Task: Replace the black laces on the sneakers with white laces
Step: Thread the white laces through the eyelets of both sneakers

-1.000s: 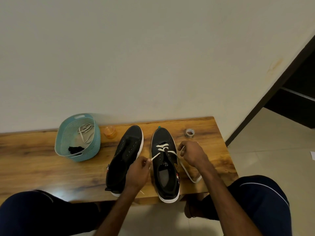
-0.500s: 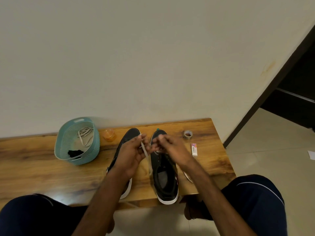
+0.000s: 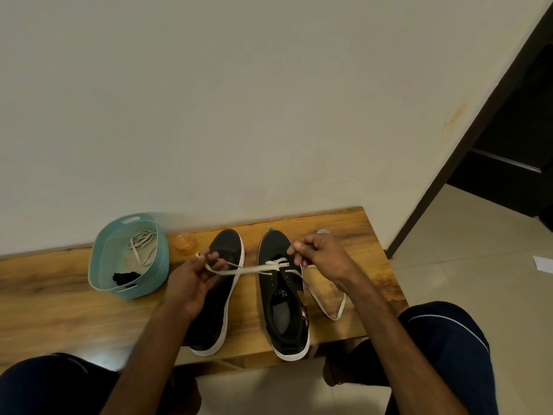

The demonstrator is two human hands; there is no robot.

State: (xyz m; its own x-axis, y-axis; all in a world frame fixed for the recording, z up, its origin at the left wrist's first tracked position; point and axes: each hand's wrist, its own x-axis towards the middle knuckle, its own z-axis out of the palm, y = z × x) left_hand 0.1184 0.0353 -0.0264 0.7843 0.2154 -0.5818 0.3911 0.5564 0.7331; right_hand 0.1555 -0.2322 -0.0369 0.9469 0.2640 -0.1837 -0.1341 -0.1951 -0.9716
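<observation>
Both hands have drawn apart since half a second ago: then they were bunched together over the sneakers' toes, now the left hand point(image 3: 191, 283) has swung out leftward and the white lace point(image 3: 248, 269) between them is pulled straight. Nearest the camera, two knees in dark blue trousers point(image 3: 449, 339) fill the lower corners, just in front of the wooden bench point(image 3: 59, 310). Two black sneakers stand side by side on it, heels toward the person. The left hand hangs over the left sneaker point(image 3: 214, 327), its fingers point(image 3: 213, 256) curled and pinching one end of the white lace. From there the lace runs nearly level across the gap to the front eyelets of the right sneaker point(image 3: 269, 283), where it crosses over the tongue. The right hand point(image 3: 321, 256) is above that sneaker's toe, its fingers point(image 3: 294, 250) curled and pinching the other run of the lace, which trails onto the bench just right of the sneaker in a loose loop. Farther back on the left a teal basket point(image 3: 146, 290) sits on the bench, holding a second white lace point(image 3: 143, 244) and a black lace point(image 3: 125, 277). A small orange jar point(image 3: 185, 242) stands between the basket and the left sneaker's toe. The top of a small grey roll point(image 3: 323, 232) shows just behind the right hand. Beyond rises a plain pale wall point(image 3: 269, 115).
</observation>
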